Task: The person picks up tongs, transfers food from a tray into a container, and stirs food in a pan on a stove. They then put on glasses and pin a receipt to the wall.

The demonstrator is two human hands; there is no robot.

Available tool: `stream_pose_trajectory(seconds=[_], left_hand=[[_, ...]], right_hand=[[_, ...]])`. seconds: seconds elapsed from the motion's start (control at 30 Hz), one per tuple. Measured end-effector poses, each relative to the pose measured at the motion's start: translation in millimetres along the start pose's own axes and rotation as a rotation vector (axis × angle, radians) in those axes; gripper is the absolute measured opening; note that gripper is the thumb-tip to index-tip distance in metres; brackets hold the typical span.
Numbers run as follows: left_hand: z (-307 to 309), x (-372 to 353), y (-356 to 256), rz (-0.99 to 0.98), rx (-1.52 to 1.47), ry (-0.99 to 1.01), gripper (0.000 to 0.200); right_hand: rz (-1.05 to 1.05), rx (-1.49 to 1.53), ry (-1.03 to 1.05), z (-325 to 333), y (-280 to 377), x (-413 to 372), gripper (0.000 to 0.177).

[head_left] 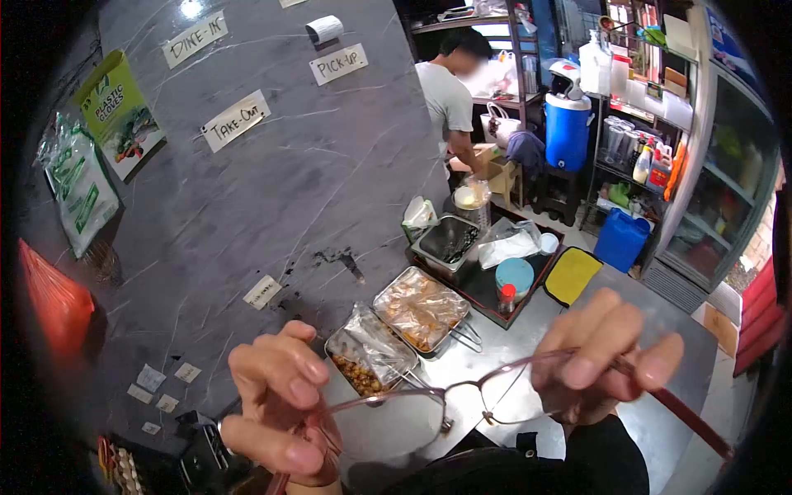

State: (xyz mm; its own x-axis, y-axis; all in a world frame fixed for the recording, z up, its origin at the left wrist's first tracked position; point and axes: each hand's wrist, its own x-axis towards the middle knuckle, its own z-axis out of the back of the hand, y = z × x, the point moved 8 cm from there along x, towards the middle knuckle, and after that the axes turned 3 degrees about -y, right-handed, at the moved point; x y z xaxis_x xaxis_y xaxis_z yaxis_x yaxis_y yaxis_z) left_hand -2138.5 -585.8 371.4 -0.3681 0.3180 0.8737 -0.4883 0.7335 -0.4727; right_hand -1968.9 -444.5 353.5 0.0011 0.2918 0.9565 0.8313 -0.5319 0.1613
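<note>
A pair of eyeglasses with thin reddish-brown frames is held up close to the camera, its lenses side by side. My left hand grips the left side of the frame near the hinge, thumb below and fingers curled above. On the other side, my right hand pinches the frame near its hinge, and the right temple arm stretches down to the lower right. Beyond the glasses, two metal trays hold food partly covered by clear plastic: a nearer tray and a farther tray.
On the steel counter stand a dark tray with a metal container, a blue-lidded tub and a red-capped bottle. A yellow cloth pad lies beside it. Another person works behind the grey wall. A glass-door fridge is at right.
</note>
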Motion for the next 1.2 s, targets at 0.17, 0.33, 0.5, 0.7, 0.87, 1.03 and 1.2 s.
stream_pose_trajectory(seconds=[0.17, 0.33, 0.5, 0.7, 0.87, 1.03, 1.2], left_hand=[[-0.7, 10.3, -28.3, -0.116, -0.016, 0.042, 0.018], [-15.9, 20.9, -60.9, -0.302, -0.099, 0.295, 0.041], [21.0, 13.0, -62.7, -0.187, 0.035, 0.109, 0.035], [88.4, -5.3, -52.2, 0.203, 0.014, -0.562, 0.018], [-18.7, 52.8, -67.4, -0.485, 0.111, 0.445, 0.03], [-11.3, 144.0, 107.1, -0.146, 0.629, 0.047, 0.027], [0.9, 238.4, 230.1, -0.568, 1.255, 0.074, 0.026]], right_hand=[[-0.133, 0.295, -0.159, 7.0, 15.1, 8.7, 0.018], [0.138, 0.229, -0.261, 29.9, 50.7, 11.3, 0.007], [0.43, -0.102, -0.387, 55.9, 85.9, 1.8, 0.019], [0.833, 0.361, -0.439, 106.5, 125.2, -22.4, 0.03], [0.705, 0.569, -0.312, 63.4, 71.8, -0.2, 0.021], [-0.212, -0.363, 0.07, 31.5, -91.4, -100.3, 0.026], [-1.437, -0.651, 0.064, 120.6, -190.1, -380.3, 0.038]])
